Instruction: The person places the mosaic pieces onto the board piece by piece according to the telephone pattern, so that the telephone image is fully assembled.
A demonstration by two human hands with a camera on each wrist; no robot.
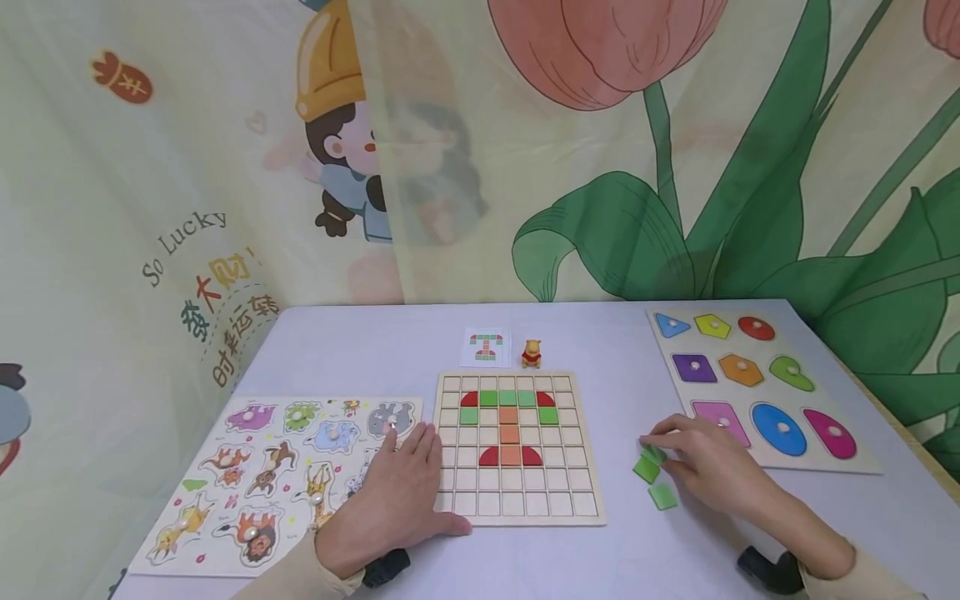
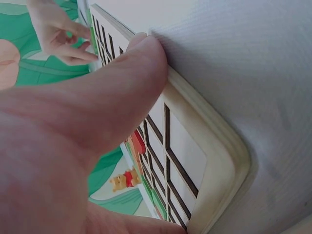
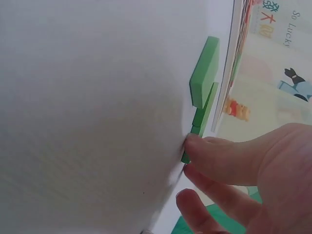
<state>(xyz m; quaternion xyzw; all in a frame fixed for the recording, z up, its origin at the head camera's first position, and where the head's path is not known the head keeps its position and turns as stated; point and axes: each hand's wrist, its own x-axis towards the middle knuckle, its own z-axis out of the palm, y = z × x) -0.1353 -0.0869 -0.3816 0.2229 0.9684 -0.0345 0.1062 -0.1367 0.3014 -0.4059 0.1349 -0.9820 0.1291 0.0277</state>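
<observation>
A wooden grid board (image 1: 517,504) lies mid-table, with red curved pieces, green squares and an orange column (image 1: 508,433) set in its cells. My left hand (image 1: 397,492) rests along its left edge, fingers straight; the thumb (image 2: 141,63) lies over the front rim in the left wrist view. Right of the board, my right hand (image 1: 712,462) pinches a green square tile (image 1: 655,455) between thumb and fingers, low at the tabletop. That tile is partly hidden by the thumb in the right wrist view. Close by lie two more green tiles, one nearer (image 1: 663,497) and one touching-close (image 1: 647,470).
Behind the grid board lie a small pattern card (image 1: 486,347) and a bear figure (image 1: 532,354). An animal knob puzzle (image 1: 150,560) lies at left, partly under my left forearm. At right, a shape knob puzzle (image 1: 727,347) reaches beneath my right hand's view. A printed curtain hangs behind.
</observation>
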